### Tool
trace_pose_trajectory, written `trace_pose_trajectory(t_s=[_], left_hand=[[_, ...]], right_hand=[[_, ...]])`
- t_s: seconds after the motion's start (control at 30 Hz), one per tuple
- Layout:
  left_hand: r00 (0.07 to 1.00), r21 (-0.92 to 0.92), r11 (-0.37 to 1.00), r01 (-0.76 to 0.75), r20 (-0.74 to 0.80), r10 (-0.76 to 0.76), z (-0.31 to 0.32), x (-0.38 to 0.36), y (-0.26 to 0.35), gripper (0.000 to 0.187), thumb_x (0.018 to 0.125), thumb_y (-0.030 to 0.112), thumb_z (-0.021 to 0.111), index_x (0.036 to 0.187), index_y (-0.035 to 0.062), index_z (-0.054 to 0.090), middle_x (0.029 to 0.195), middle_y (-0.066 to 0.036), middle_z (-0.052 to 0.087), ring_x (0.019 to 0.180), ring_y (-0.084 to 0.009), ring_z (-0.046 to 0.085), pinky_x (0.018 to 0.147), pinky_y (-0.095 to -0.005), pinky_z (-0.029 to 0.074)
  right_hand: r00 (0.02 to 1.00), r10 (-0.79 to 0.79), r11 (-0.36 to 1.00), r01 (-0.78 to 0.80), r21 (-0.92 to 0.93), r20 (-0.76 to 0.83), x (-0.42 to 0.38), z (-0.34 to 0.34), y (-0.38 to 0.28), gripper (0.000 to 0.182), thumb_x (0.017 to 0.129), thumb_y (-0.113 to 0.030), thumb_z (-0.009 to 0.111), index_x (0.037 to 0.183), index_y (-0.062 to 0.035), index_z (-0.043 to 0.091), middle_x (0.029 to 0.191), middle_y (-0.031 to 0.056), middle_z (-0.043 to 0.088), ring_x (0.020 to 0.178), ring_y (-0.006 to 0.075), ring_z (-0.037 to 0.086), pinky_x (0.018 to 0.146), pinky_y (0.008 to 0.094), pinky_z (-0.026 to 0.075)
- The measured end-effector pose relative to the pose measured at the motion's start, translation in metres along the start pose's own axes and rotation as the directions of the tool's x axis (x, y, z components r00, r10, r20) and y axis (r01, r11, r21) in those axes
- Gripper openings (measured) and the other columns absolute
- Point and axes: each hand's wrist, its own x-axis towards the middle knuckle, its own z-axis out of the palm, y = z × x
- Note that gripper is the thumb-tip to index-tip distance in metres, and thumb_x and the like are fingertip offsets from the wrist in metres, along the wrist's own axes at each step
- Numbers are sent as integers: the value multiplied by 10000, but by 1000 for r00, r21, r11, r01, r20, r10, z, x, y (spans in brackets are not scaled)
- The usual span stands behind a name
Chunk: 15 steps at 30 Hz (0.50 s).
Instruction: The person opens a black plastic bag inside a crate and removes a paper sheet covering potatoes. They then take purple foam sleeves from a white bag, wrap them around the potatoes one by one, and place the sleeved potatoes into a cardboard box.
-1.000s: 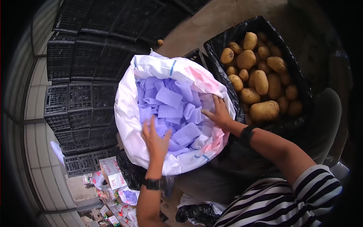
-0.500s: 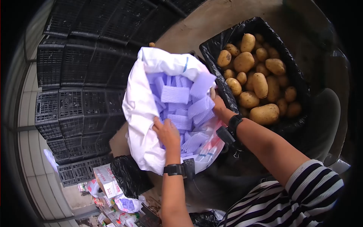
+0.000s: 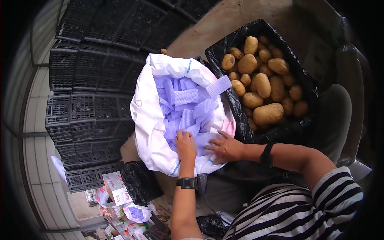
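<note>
A white sack [image 3: 149, 116] with a rolled-down rim stands open, filled with purple foam net sleeves [image 3: 187, 97]. Inside its near part, my left hand [image 3: 186, 146] has its fingers bent down onto the sleeves; whether they pinch one is hidden. My right hand [image 3: 225, 147] rests over the sack's near right side with its fingers spread, touching sleeves and the inner wall, holding nothing. One sleeve [image 3: 218, 86] lies across the sack's right rim.
Right of the sack is a crate lined with black plastic [image 3: 298, 60], full of potatoes [image 3: 263, 85]. Stacked black crates [image 3: 82, 112] line the left. A black bag [image 3: 138, 184], a cardboard box [image 3: 117, 188] and litter lie at the lower left.
My right hand has left the sack's right rim and come down to its near side, fingers spread. My left hand has moved from the left rim onto the sleeves.
</note>
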Motion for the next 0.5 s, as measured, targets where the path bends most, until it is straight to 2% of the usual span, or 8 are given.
trace_pose_trajectory(t_s=[0.1,0.17,0.2,0.3,0.37,0.43,0.47,0.5], left_hand=[[994,17,994,108,6,-108,8,10,-22,260,742,138,637,985,50,605,1216,-245,404,1093,-386,426,934,-420,367],[905,27,962,271,-346,-246,10,37,-49,556,712,231,685,1210,88,482,1268,-294,324,1136,-396,404,982,-420,332],[906,21,964,266,-348,-242,5,48,-59,556,712,231,685,1210,88,482,1268,-294,324,1136,-396,404,982,-420,332],[847,-316,847,426,-190,-497,-10,87,-73,862,644,328,739,1352,128,290,1339,-313,185,1206,-411,331,1032,-408,276],[723,-141,709,691,137,-678,-15,104,-60,1086,524,372,790,1383,92,186,1360,-310,134,1259,-454,198,1059,-409,219],[730,-13,747,665,223,-646,27,110,-71,1129,528,408,779,1389,60,139,1385,-311,51,1285,-440,147,1080,-403,166],[641,150,675,722,219,-735,65,114,-92,1128,547,470,745,1394,56,125,1418,-262,72,1304,-398,135,1093,-396,120],[701,250,748,614,263,-663,74,116,-106,1092,574,508,710,1390,53,144,1403,-219,173,1301,-352,178,1082,-388,158]], right_hand=[[952,233,963,-197,-186,199,-10,12,5,408,810,-345,535,1182,-181,495,917,147,589,913,267,570,821,380,401],[953,250,960,-221,-172,169,-20,13,8,353,819,-336,520,1140,-191,525,837,121,596,824,256,584,776,371,404],[953,267,956,-243,-163,146,-25,11,11,303,827,-326,504,1099,-202,554,757,96,602,735,246,598,731,362,408],[943,301,950,-284,-129,140,-33,7,13,240,822,-254,496,1036,-195,587,727,88,599,669,256,603,731,377,411],[943,308,950,-297,-100,122,-38,11,14,259,810,-209,487,1048,-174,584,758,81,591,694,248,606,743,381,412],[942,316,947,-306,-94,114,-39,7,11,266,806,-202,486,1052,-165,580,777,83,589,713,246,606,743,381,411],[944,313,949,-306,-79,104,-39,7,10,272,802,-195,485,1055,-156,575,796,84,586,732,245,605,744,381,410],[945,308,952,-305,-41,110,-39,9,11,278,798,-188,484,1061,-155,570,820,85,583,751,252,603,748,386,409]])
